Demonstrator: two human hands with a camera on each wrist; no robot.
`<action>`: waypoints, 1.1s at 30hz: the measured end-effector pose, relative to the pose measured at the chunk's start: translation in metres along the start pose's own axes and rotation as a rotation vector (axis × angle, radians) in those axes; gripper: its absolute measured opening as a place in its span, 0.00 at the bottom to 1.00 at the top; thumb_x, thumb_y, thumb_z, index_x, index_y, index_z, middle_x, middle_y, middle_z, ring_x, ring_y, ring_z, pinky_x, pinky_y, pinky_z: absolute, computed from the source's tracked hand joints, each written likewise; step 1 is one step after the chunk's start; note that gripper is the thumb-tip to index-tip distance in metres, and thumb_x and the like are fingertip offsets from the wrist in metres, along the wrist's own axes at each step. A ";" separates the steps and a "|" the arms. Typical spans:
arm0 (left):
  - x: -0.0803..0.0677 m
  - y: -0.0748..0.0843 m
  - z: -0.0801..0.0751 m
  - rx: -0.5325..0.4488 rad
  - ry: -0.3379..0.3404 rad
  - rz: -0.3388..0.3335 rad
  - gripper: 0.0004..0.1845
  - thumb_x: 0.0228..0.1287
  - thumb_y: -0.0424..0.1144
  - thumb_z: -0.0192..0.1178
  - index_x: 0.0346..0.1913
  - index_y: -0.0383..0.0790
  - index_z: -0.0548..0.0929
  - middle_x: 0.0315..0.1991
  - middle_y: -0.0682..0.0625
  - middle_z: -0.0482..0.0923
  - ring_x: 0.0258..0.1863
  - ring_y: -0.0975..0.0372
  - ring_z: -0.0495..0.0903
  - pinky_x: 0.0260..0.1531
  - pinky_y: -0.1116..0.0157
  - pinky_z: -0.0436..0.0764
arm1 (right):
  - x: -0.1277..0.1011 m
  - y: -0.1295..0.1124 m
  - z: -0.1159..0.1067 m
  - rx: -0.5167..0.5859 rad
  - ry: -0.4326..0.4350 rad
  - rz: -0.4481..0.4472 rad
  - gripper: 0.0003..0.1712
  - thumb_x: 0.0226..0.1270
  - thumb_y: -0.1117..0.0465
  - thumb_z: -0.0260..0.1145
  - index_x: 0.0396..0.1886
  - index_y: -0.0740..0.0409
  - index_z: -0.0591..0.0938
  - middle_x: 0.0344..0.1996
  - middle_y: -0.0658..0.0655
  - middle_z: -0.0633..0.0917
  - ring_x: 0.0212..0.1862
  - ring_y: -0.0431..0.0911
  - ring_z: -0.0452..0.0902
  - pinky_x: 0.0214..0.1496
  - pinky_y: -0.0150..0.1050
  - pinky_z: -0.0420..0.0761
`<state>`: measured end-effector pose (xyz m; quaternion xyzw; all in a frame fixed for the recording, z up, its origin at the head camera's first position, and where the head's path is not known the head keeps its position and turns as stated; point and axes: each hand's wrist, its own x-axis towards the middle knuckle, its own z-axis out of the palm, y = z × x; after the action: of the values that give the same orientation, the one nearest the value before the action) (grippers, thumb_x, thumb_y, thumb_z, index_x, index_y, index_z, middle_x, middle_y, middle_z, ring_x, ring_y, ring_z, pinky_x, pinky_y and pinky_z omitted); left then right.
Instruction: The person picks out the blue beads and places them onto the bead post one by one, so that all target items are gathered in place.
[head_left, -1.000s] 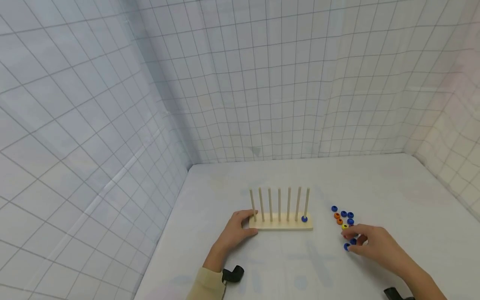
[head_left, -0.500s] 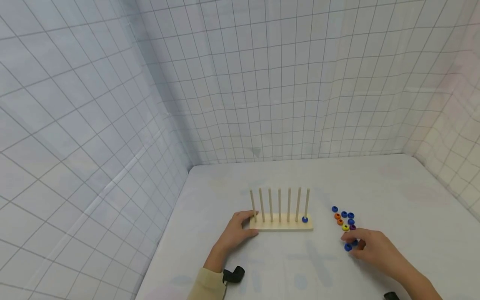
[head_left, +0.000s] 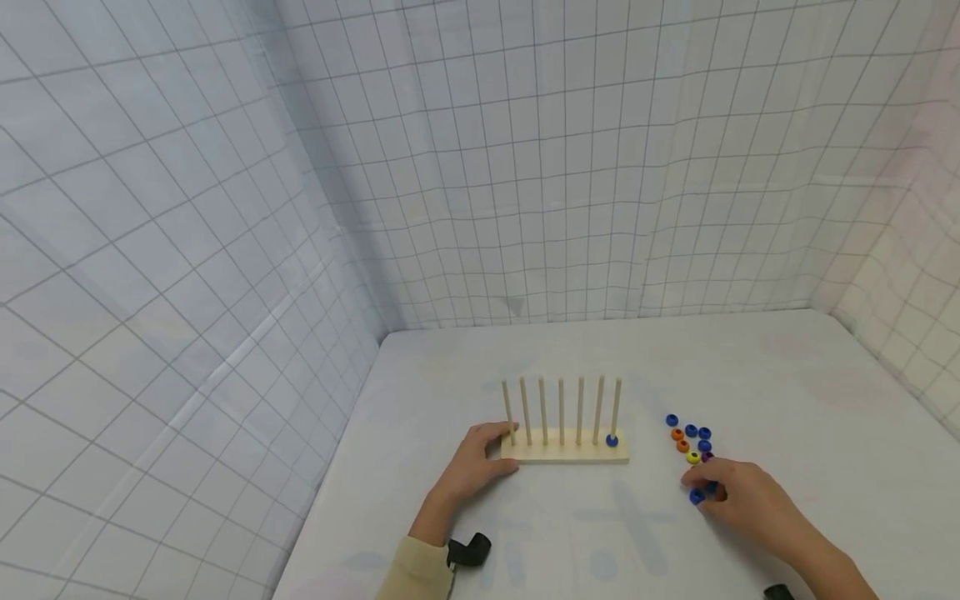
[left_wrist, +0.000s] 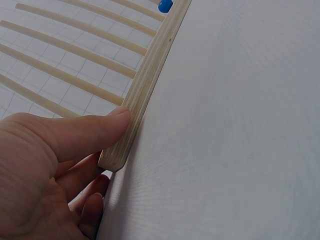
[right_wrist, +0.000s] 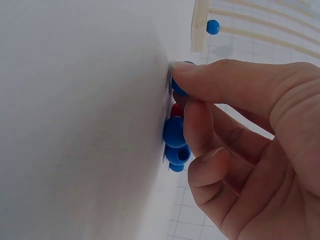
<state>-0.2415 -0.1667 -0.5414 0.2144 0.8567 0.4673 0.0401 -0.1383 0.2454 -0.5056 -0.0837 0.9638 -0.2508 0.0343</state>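
White desk (head_left: pixel 787 367): left hand (head_left: pixel 472 467) gripped peg rack (head_left: pixel 564 448) end; right hand (head_left: pixel 738 492) pinched a blue bead (right_wrist: pixel 179 86) among loose beads (head_left: pixel 690 437).

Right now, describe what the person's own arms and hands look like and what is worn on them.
Both hands are bare. The left hand ends in a beige sleeve cuff, with a small black wrist camera mount beside it. The right hand shows a bare forearm, and another black mount peeks in at the frame's bottom edge.
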 end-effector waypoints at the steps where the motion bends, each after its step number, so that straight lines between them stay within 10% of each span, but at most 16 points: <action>1: 0.000 0.000 0.000 0.004 0.001 0.003 0.31 0.57 0.40 0.75 0.65 0.43 0.80 0.62 0.46 0.76 0.66 0.49 0.67 0.66 0.45 0.64 | 0.001 0.000 0.000 -0.003 -0.003 -0.002 0.18 0.50 0.68 0.79 0.39 0.45 0.89 0.34 0.40 0.84 0.28 0.39 0.69 0.28 0.32 0.73; 33: -0.001 0.000 -0.001 0.005 -0.002 0.010 0.30 0.59 0.40 0.74 0.65 0.45 0.80 0.63 0.48 0.76 0.66 0.50 0.65 0.66 0.45 0.64 | 0.017 -0.019 -0.007 -0.011 0.070 -0.093 0.11 0.56 0.62 0.78 0.39 0.46 0.89 0.28 0.43 0.74 0.29 0.39 0.69 0.28 0.33 0.70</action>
<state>-0.2404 -0.1679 -0.5416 0.2195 0.8568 0.4651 0.0379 -0.1527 0.2289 -0.4908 -0.1199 0.9609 -0.2494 -0.0117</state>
